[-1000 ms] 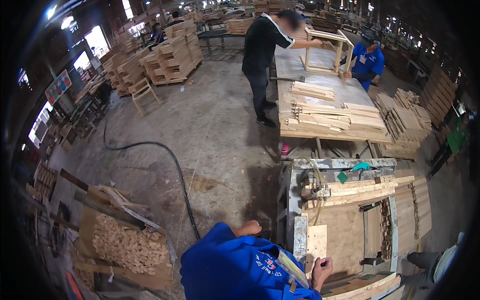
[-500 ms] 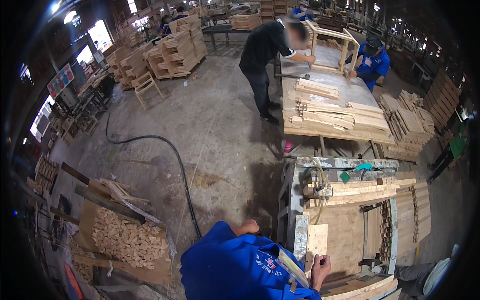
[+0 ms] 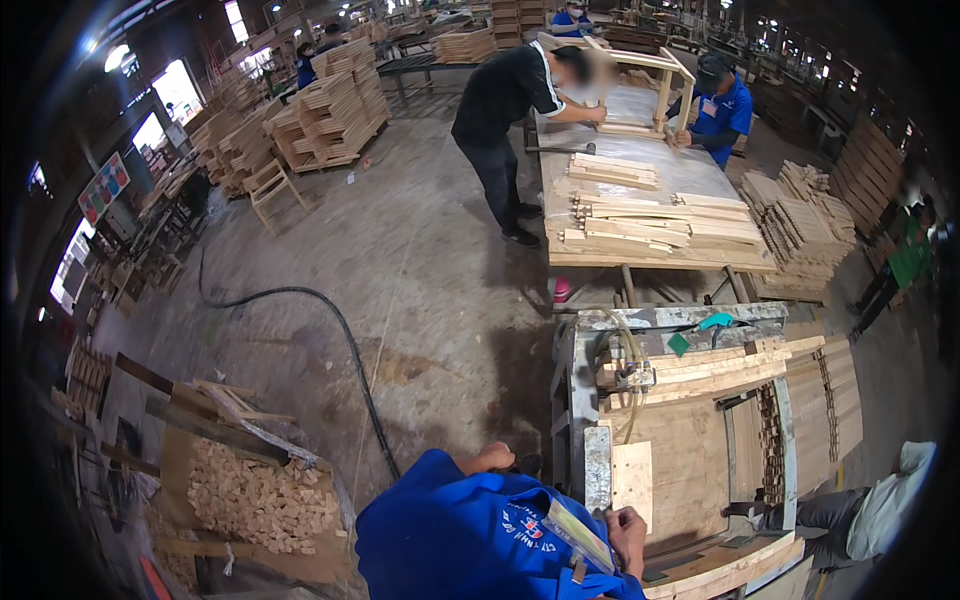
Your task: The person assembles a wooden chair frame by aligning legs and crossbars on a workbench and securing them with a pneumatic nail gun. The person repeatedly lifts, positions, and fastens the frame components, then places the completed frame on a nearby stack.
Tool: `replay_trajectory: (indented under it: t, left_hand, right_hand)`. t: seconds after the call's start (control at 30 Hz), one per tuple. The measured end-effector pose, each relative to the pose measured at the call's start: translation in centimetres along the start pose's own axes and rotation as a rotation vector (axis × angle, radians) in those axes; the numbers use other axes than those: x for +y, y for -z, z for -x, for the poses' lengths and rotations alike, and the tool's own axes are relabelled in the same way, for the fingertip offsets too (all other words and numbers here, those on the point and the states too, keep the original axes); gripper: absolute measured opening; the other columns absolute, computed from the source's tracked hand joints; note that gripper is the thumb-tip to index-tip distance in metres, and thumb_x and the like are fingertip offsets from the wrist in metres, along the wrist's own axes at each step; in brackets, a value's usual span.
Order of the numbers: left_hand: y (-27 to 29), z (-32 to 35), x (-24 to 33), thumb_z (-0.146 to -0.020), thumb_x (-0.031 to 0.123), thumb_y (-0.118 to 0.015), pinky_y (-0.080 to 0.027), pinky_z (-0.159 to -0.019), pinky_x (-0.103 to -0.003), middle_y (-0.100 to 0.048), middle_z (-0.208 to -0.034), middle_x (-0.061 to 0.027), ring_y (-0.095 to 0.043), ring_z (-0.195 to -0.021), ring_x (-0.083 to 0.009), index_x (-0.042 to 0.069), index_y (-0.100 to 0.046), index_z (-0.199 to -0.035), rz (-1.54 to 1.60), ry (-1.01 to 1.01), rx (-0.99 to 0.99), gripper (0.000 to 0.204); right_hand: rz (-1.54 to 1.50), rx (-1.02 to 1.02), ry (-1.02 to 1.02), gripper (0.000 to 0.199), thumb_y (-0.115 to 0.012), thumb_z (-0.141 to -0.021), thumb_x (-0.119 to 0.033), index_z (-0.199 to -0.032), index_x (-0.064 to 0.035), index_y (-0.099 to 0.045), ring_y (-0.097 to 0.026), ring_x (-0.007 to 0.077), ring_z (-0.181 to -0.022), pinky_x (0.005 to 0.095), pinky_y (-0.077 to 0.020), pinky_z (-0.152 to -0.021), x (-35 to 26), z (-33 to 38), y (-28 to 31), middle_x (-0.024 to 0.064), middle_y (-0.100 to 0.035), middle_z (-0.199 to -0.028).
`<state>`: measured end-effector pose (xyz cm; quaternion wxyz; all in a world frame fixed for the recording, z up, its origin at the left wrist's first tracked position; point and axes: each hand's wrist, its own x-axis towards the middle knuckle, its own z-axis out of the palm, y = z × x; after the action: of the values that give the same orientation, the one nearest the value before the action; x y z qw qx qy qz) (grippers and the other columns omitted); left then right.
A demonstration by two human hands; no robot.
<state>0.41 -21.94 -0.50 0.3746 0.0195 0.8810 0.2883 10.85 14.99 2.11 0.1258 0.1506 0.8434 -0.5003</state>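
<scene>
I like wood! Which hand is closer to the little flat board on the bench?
Right. The right hand is just below the near end of the little flat board; the left hand is farther left, off the bench.

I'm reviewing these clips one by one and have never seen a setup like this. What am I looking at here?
There is no robot here. A person wears a wide-angle camera on the head, looking down, so straight edges bend. The blue shirt at the bottom is the wearer's own. The right hand is curled beside a small board lying on a workbench; whether it grips anything cannot be told. The left hand shows just above the shirt, too hidden to judge. Slats lie across the bench. Farther off, a person in black and a person in blue work at a table stacked with wood.
</scene>
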Motion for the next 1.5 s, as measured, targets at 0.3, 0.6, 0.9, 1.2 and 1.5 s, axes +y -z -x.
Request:
replay_trajectory:
  t: [0.3, 0.6, 0.9, 1.2, 1.5]
  left_hand:
    - [-1.1, -1.6, 0.4, -0.088, 0.038, -0.055, -0.057, -0.081, -0.045, -0.074, -0.087, -0.0188, -0.074, -0.089, -0.0339, 0.003, -0.076, -0.085, 0.049, 0.153, 0.125, 0.040]
    - [-0.4, -1.1, 0.6, -0.086, 0.039, -0.058, -0.054, -0.083, -0.049, -0.073, -0.095, -0.0248, -0.071, -0.097, -0.0395, 0.001, -0.074, -0.088, 0.220, 0.226, 0.023, 0.042]
    - [0.5, -2.3, 2.9, -0.082, 0.033, -0.059, -0.056, -0.085, -0.046, -0.075, -0.102, -0.0226, -0.073, -0.101, -0.0387, 0.003, -0.077, -0.097, 0.164, 0.307, -0.067, 0.039]
    - [-1.2, -2.1, 0.5, -0.088, 0.035, -0.060, -0.052, -0.075, -0.045, -0.074, -0.092, -0.0180, -0.071, -0.088, -0.0329, 0.005, -0.074, -0.084, 0.218, 0.131, 0.028, 0.033]
    - [-0.1, 0.3, 1.5, -0.091, 0.024, -0.061, -0.057, -0.085, -0.045, -0.075, -0.106, -0.0164, -0.072, -0.103, -0.0344, 0.008, -0.079, -0.098, -0.237, 0.049, 0.059, 0.025]
  right_hand:
    - [0.174, -0.102, -0.036, 0.024, -0.079, -0.086, -0.028, -0.091, -0.0058, -0.073, -0.074, 0.0243, -0.076, 0.0374, -0.0573, -0.073, -0.4, 0.3, -0.8, 0.0137, -0.075, -0.081]
    - [0.193, -0.081, -0.028, 0.026, -0.078, -0.087, -0.032, -0.091, -0.0066, -0.073, -0.073, 0.0265, -0.075, 0.0391, -0.0569, -0.072, 0.2, 0.1, -0.8, 0.0139, -0.075, -0.081]
    - [0.179, -0.053, -0.059, 0.025, -0.078, -0.089, -0.033, -0.092, -0.0076, -0.074, -0.074, 0.0262, -0.078, 0.0384, -0.0568, -0.075, 1.0, -0.2, -0.8, 0.0134, -0.076, -0.084]
    - [-0.179, -0.122, -0.122, 0.018, -0.074, -0.095, -0.021, -0.092, -0.0034, -0.073, -0.069, 0.0126, -0.075, 0.0304, -0.0552, -0.071, 2.2, -0.3, -1.5, 0.0064, -0.075, -0.082]
    - [-0.411, -0.235, 0.060, 0.015, -0.075, -0.096, -0.010, -0.094, 0.0033, -0.068, -0.068, 0.0127, -0.077, 0.0278, -0.0559, -0.074, 7.3, -2.5, -2.3, 0.0091, -0.074, -0.088]
